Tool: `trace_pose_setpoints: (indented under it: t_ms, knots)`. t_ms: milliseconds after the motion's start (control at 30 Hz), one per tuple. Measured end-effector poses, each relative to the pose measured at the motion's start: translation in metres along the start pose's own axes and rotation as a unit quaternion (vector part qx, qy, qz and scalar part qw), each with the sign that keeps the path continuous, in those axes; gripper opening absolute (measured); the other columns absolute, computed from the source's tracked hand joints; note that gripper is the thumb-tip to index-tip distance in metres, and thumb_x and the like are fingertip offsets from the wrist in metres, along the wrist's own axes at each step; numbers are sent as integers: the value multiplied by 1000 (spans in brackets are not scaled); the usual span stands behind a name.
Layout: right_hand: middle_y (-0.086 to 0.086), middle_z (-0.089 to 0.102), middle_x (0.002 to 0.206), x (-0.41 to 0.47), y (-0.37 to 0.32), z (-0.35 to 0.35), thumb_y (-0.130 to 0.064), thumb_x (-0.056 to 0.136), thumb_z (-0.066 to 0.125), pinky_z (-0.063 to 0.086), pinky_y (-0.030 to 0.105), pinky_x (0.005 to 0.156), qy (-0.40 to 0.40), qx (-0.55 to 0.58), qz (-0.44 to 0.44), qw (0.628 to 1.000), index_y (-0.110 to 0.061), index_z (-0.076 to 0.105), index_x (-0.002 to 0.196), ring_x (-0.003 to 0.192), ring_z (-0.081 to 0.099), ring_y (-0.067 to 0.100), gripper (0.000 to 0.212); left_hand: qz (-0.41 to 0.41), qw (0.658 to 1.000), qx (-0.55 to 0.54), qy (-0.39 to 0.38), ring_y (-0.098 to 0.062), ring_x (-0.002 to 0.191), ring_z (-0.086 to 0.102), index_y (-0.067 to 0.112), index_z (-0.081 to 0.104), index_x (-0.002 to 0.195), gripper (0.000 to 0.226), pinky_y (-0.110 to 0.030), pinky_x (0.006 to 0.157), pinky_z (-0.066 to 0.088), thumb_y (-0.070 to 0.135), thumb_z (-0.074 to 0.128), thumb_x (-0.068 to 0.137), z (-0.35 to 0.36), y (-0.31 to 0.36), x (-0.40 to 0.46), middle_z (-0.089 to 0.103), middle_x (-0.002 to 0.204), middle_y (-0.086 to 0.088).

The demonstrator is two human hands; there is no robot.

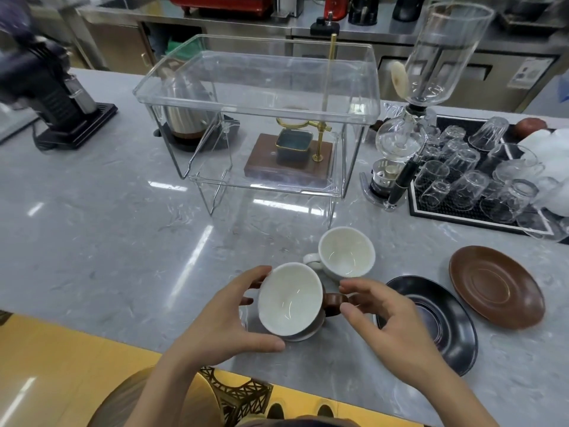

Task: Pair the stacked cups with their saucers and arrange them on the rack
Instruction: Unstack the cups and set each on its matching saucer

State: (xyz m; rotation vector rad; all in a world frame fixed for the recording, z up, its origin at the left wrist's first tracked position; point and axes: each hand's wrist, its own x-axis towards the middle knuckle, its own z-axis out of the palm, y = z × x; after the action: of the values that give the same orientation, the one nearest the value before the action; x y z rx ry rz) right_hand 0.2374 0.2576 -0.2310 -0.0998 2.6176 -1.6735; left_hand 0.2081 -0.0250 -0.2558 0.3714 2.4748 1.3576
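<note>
So on the grey marble desk (107,241), going left to right with the brown cup (291,300) as the reference point: way off to its far left and back there's a dark coffee grinder (58,100). Straight behind the cup stands the clear two-tier rack (261,97), both shelves see-through, with a kettle (187,109) and a little brass-and-wood stand (292,152) visible through it.

The left hand (228,315) cups the brown cup's left side, fingers curled round the rim and thumb under the near edge. The cup is tilted toward the camera, white inside, and seems to sit in another cup below it. The right hand (388,312) pinches its brown handle between thumb and forefinger, other fingers loosely spread.

Just behind and right of the cup is a white cup (345,257), upright on the desk, handle pointing left. Right of the brown cup lies a black saucer (452,334), partly under the right hand, then a brown saucer (495,285) further right. Back right of that: a glass siphon brewer (412,118) and a mat of upside-down glasses (471,177).
</note>
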Motion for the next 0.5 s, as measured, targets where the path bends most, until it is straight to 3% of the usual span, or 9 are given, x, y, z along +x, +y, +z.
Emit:
trace_pose_setpoints:
  t_ms: [233, 500]
  knots:
    - [-25, 72, 98, -1, 5, 3, -21, 86, 74, 50, 9, 79, -1, -15, -10, 1000, -45, 67, 105, 93, 69, 1, 32, 0, 1000, 7, 11, 6, 129, 49, 49, 41, 143, 106, -32, 107, 49, 63, 93, 51, 6, -6, 3, 51, 139, 30]
    - [-25, 73, 95, 1, 7, 5, -26, 88, 70, 50, 8, 79, -6, -18, -17, 1000, -46, 68, 102, 94, 69, 0, 25, 5, 1000, 8, 23, 7, 126, 49, 51, 44, 137, 101, -26, 104, 49, 62, 93, 50, 8, -7, 5, 52, 135, 32]
